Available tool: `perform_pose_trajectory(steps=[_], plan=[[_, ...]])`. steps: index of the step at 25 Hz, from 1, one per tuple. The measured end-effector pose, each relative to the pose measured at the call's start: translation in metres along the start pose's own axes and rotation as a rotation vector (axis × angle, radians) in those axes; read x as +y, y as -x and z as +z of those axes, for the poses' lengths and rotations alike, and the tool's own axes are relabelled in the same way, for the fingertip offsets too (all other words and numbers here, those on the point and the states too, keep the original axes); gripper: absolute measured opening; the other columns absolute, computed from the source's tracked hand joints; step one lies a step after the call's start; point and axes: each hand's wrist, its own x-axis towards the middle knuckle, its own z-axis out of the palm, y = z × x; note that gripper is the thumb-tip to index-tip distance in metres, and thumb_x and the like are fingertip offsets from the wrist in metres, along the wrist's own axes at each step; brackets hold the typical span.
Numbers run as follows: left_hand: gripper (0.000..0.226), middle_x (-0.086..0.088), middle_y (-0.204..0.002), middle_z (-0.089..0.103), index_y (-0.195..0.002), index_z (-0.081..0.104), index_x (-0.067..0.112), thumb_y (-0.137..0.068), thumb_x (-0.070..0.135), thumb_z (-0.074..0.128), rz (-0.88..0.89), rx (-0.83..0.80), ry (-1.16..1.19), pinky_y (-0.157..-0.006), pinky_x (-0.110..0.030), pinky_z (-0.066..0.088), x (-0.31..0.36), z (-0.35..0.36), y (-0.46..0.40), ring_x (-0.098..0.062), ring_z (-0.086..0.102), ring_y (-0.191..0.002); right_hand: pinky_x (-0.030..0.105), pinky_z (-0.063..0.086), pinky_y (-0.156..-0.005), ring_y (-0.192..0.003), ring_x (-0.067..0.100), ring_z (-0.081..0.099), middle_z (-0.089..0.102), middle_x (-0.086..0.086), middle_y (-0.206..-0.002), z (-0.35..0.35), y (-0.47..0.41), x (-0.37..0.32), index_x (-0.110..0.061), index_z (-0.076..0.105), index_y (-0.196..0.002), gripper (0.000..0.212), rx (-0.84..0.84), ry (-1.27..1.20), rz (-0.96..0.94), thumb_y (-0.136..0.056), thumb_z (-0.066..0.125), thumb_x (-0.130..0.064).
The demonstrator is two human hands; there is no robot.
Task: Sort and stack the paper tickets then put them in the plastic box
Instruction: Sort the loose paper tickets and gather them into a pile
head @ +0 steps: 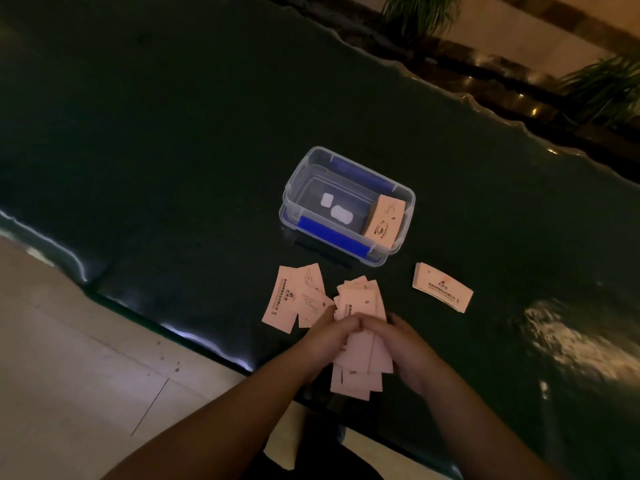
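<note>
A clear plastic box (298, 178) with blue latches stands on the dark table, with one stack of pale tickets (382, 221) leaning in its right end. A squared ticket stack (441, 287) lies right of the box's near side. A few loose tickets (294, 299) lie fanned on the left. My left hand (329, 332) and my right hand (398, 344) meet over a messy bunch of tickets (360, 303), both gripping it by its middle. Tickets stick out above and below my fingers.
The dark glossy table (173, 168) has a wavy far edge and a near edge running diagonally at the lower left. Pale floor tiles (69, 358) show beyond it. Potted plants (595, 88) stand past the far edge.
</note>
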Motion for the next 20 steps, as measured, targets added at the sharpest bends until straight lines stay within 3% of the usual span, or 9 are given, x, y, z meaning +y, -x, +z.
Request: perform_pose_trajectory(steps=[3, 7, 10, 12, 14, 18, 20], plan=[[0.052, -0.010, -0.140, 0.062, -0.150, 0.041, 0.027, -0.101, 0.030, 0.057, 0.019, 0.050, -0.038, -0.108, -0.056, 0.050, 0.005, 0.002, 0.003, -0.030, 0.063, -0.123, 0.046, 0.065, -0.080, -0.103, 0.028, 0.080, 0.080, 0.008, -0.120, 0.001, -0.006, 0.003, -0.028, 0.060, -0.144, 0.061, -0.076, -0.095, -0.034, -0.088, 0.082, -0.038], [0.048, -0.009, -0.144, 0.056, -0.147, 0.050, 0.023, -0.103, 0.039, 0.050, 0.187, 0.206, -0.174, -0.105, -0.049, 0.052, 0.005, -0.017, 0.003, -0.025, 0.060, -0.124, 0.051, 0.064, -0.091, -0.107, 0.028, 0.077, 0.078, 0.006, -0.122, 0.015, -0.015, -0.015, -0.034, 0.062, -0.132, 0.052, -0.089, -0.106, -0.090, -0.086, 0.084, -0.040], [0.054, -0.010, -0.147, 0.047, -0.147, 0.053, 0.018, -0.099, 0.043, 0.045, 0.291, 0.542, -0.424, -0.105, -0.037, 0.038, -0.002, -0.044, 0.002, -0.023, 0.044, -0.132, 0.048, 0.062, -0.090, -0.105, 0.024, 0.076, 0.078, 0.002, -0.117, 0.030, -0.022, -0.029, -0.030, 0.061, -0.136, 0.056, -0.061, -0.018, -0.139, -0.086, 0.084, -0.041], [0.060, -0.011, -0.152, 0.039, -0.151, 0.047, 0.017, -0.097, 0.043, 0.051, 0.225, 0.681, -0.446, -0.110, -0.043, 0.033, -0.007, -0.062, 0.002, -0.029, 0.035, -0.137, 0.041, 0.059, -0.081, -0.101, 0.018, 0.073, 0.074, -0.002, -0.116, 0.040, -0.026, -0.035, -0.027, 0.058, -0.141, 0.060, -0.049, 0.066, -0.185, -0.087, 0.083, -0.041], [0.068, -0.013, -0.155, 0.037, -0.155, 0.042, 0.017, -0.094, 0.045, 0.056, 0.140, 0.684, -0.424, -0.113, -0.048, 0.031, -0.009, -0.075, 0.002, -0.034, 0.030, -0.142, 0.038, 0.056, -0.079, -0.099, 0.015, 0.069, 0.070, -0.004, -0.113, 0.048, -0.032, -0.035, -0.024, 0.056, -0.144, 0.063, -0.025, 0.121, -0.213, -0.089, 0.081, -0.041], [0.067, -0.013, -0.149, 0.051, -0.148, 0.051, 0.014, -0.090, 0.046, 0.061, 0.134, 0.621, -0.461, -0.117, -0.051, 0.034, -0.006, -0.081, 0.001, -0.036, 0.043, -0.138, 0.050, 0.057, -0.101, -0.124, 0.027, 0.065, 0.065, 0.006, -0.137, 0.057, -0.042, -0.031, -0.022, 0.055, -0.147, 0.071, 0.065, 0.225, -0.237, -0.087, 0.080, -0.051], [0.067, -0.011, -0.148, 0.048, -0.149, 0.049, 0.014, -0.089, 0.041, 0.066, 0.138, 0.595, -0.439, -0.116, -0.053, 0.038, -0.006, -0.079, 0.003, -0.034, 0.043, -0.138, 0.042, 0.060, -0.088, -0.114, 0.023, 0.070, 0.068, 0.005, -0.134, 0.058, -0.041, -0.031, -0.022, 0.056, -0.145, 0.069, 0.071, 0.227, -0.233, -0.087, 0.080, -0.052]])
